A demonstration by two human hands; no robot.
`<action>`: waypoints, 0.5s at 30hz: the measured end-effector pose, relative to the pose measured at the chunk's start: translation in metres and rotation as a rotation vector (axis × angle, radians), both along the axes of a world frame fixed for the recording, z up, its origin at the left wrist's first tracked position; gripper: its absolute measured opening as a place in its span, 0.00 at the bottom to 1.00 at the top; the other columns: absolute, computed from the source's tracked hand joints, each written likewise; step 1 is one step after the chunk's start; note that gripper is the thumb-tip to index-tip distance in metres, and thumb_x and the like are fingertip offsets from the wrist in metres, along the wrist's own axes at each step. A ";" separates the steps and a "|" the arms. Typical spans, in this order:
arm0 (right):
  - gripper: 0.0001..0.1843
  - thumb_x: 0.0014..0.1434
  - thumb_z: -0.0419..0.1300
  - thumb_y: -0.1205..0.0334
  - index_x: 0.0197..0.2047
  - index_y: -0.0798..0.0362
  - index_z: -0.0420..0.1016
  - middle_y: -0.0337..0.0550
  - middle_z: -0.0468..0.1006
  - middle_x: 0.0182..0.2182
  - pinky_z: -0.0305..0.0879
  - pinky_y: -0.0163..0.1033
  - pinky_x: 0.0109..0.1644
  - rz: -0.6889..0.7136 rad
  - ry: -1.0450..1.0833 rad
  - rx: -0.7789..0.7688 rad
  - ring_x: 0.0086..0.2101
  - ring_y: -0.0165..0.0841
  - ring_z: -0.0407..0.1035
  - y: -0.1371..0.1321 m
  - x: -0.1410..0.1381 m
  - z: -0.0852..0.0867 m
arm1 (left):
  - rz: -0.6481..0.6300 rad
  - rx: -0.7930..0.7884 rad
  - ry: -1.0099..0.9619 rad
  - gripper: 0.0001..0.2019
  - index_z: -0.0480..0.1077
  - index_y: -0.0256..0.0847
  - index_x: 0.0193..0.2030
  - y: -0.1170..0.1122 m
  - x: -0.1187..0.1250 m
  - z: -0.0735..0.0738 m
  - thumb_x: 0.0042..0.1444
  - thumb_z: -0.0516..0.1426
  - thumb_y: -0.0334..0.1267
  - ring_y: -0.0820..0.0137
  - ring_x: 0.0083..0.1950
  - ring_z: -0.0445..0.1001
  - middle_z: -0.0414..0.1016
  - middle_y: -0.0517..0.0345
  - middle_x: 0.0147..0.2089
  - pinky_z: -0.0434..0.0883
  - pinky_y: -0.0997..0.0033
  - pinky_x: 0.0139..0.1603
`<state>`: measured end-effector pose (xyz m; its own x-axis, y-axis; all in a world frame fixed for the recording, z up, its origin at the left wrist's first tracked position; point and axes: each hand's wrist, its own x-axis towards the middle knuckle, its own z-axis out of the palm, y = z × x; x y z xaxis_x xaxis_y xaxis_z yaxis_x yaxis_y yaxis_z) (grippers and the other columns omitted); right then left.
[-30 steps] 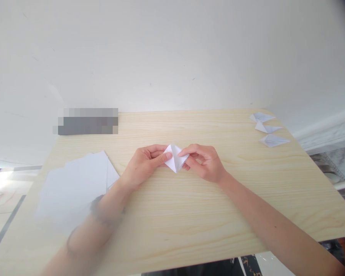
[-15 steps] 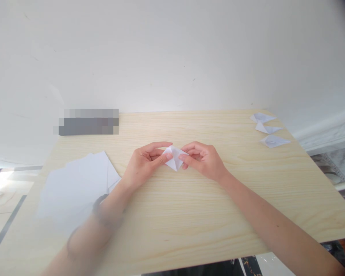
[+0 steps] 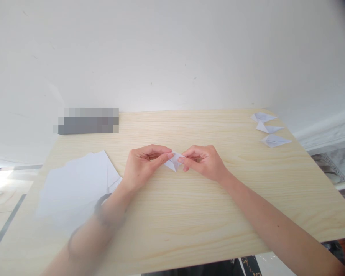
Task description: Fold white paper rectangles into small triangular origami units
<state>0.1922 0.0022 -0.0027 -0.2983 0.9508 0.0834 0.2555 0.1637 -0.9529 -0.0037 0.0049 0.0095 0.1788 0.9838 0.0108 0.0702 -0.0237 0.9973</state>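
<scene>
Between my two hands is a small piece of folded white paper, its lower corner pointing toward me. My left hand pinches its upper left part between thumb and fingers. From the other side, my right hand is closed on the right corner, with the thumb on top. My fingers hide parts of the paper's edges. Both hands are over the middle of the wooden table.
Loose sheets of white paper lie on the left, partly under my left forearm. Three folded paper pieces are lined up at the far right. A blurred-out dark object stands at the back left, near the white wall.
My left thumb and fingers have shifted slightly inward over the paper's top. The paper has tilted or folded and now shows less of its upper face. Both hands keep their hold.
</scene>
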 end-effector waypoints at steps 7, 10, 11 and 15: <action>0.11 0.53 0.61 0.55 0.30 0.54 0.78 0.38 0.76 0.20 0.62 0.29 0.21 0.008 -0.069 -0.005 0.19 0.26 0.70 0.000 0.000 0.004 | -0.016 -0.007 0.005 0.08 0.73 0.37 0.31 0.001 0.000 -0.001 0.49 0.62 0.40 0.70 0.34 0.74 0.77 0.55 0.33 0.70 0.73 0.36; 0.11 0.54 0.60 0.56 0.29 0.55 0.77 0.37 0.75 0.19 0.60 0.28 0.20 0.011 -0.092 0.010 0.17 0.24 0.68 0.000 -0.001 0.006 | -0.008 0.018 0.003 0.09 0.73 0.37 0.36 0.001 0.001 -0.003 0.50 0.61 0.40 0.70 0.35 0.74 0.77 0.56 0.33 0.70 0.73 0.37; 0.11 0.55 0.60 0.56 0.29 0.55 0.77 0.37 0.75 0.19 0.61 0.28 0.20 0.011 -0.095 0.017 0.18 0.24 0.68 0.000 -0.001 0.007 | -0.007 0.027 0.014 0.11 0.73 0.38 0.40 0.001 0.001 -0.003 0.51 0.61 0.40 0.70 0.35 0.74 0.77 0.56 0.33 0.70 0.73 0.38; 0.10 0.55 0.59 0.58 0.29 0.56 0.76 0.38 0.75 0.20 0.62 0.28 0.22 0.010 -0.095 0.044 0.18 0.24 0.68 0.000 -0.001 0.005 | -0.047 0.007 0.125 0.15 0.74 0.40 0.45 0.003 -0.001 -0.006 0.52 0.60 0.42 0.68 0.39 0.74 0.78 0.55 0.38 0.69 0.73 0.40</action>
<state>0.1914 0.0022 0.0020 -0.3167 0.9437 0.0958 0.3426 0.2079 -0.9162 -0.0043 0.0074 0.0036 0.2253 0.9743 -0.0073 0.1924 -0.0371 0.9806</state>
